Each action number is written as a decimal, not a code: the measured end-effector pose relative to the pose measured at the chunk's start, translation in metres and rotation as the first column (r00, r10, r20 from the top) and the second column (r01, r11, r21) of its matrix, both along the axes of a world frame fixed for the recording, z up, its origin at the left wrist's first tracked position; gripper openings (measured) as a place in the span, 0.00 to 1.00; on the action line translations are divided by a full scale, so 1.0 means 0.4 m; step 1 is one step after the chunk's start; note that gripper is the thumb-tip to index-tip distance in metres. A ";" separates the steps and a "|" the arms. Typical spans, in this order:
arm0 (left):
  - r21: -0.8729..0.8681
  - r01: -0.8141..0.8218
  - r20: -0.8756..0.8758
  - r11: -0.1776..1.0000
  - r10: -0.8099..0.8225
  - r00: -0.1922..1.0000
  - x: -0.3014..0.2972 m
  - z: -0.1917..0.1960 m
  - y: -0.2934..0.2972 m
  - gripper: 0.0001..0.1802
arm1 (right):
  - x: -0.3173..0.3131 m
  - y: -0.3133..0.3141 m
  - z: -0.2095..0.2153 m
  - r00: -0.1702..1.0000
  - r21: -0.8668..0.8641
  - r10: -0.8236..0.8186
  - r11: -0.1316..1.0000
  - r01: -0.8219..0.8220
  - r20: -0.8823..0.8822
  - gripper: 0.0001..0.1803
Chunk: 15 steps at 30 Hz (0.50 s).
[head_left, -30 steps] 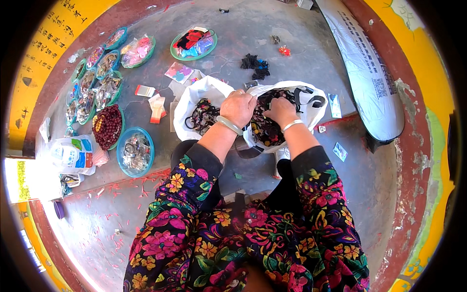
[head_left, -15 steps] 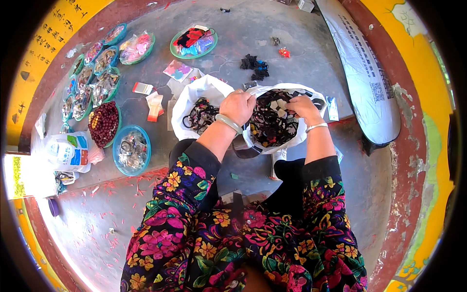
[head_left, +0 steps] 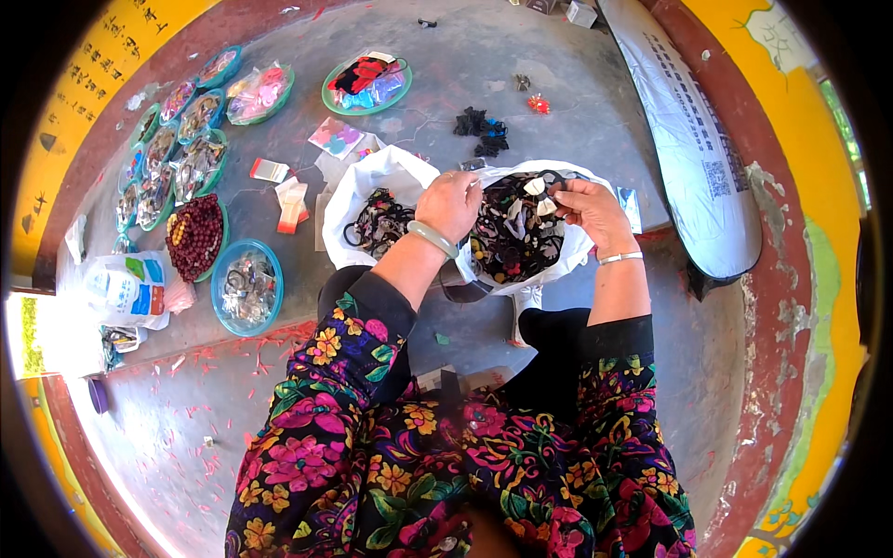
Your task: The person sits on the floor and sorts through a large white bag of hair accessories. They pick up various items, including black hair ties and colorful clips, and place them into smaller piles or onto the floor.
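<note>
Two white bags stand side by side before me, filled with dark, tangled hair ties. My left hand (head_left: 448, 205) is closed on the near edge between them, gripping the rim of the right white bag (head_left: 577, 257). Over that bag's mouth, my right hand (head_left: 597, 218) pinches a black hair tie with white pieces (head_left: 536, 188), lifted just above the jumbled hair ties (head_left: 510, 244). The left white bag (head_left: 395, 162) holds more hair ties (head_left: 381, 223) and sits beside my left wrist, which wears a pale bangle.
Several small baskets of packaged trinkets stand at left, near dark red beads (head_left: 193, 238) and a blue basket (head_left: 247, 288). A green basket (head_left: 366, 100) and black hair ties (head_left: 482, 130) lie farther off. A long silver-grey wrapped board (head_left: 693, 158) rests along the right wall.
My right hand has risen out of the right bag's contents, turning, and now holds a black hair tie with white pieces. My left hand keeps its grip on the rim.
</note>
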State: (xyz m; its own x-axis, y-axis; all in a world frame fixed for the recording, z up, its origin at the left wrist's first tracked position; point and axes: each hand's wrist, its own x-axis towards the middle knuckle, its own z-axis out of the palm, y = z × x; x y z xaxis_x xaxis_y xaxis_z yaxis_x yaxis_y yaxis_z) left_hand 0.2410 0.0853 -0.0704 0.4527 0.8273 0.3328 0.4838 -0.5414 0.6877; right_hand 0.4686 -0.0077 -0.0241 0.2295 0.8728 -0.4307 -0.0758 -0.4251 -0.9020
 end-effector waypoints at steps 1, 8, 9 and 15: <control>0.005 -0.004 0.045 1.000 0.004 0.999 0.000 0.002 -0.002 0.09 | -0.001 0.002 -0.002 1.000 0.002 0.008 1.000 -0.008 0.008 0.08; 0.017 0.008 -0.025 1.000 -0.008 1.000 -0.005 -0.001 0.006 0.09 | 0.020 0.027 -0.087 0.259 -0.424 0.560 0.796 -0.432 0.787 0.12; 0.017 0.008 -0.024 1.000 -0.008 1.000 -0.005 -0.003 0.007 0.09 | 0.013 0.035 -0.109 0.237 -0.422 0.535 0.815 -0.396 0.811 0.12; 0.019 0.023 -0.032 1.000 -0.022 0.999 -0.007 -0.009 0.007 0.09 | -0.063 0.120 -0.186 0.344 -0.458 0.497 0.868 -0.192 0.797 0.18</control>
State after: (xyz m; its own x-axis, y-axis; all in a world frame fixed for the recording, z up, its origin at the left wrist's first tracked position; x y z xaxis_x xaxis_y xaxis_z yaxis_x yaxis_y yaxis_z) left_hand 0.2381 0.0879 -0.0740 0.4816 0.8105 0.3333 0.4933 -0.5650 0.6614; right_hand 0.4435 0.0404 -0.0987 0.3071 0.8696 -0.3866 0.8846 -0.4106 -0.2209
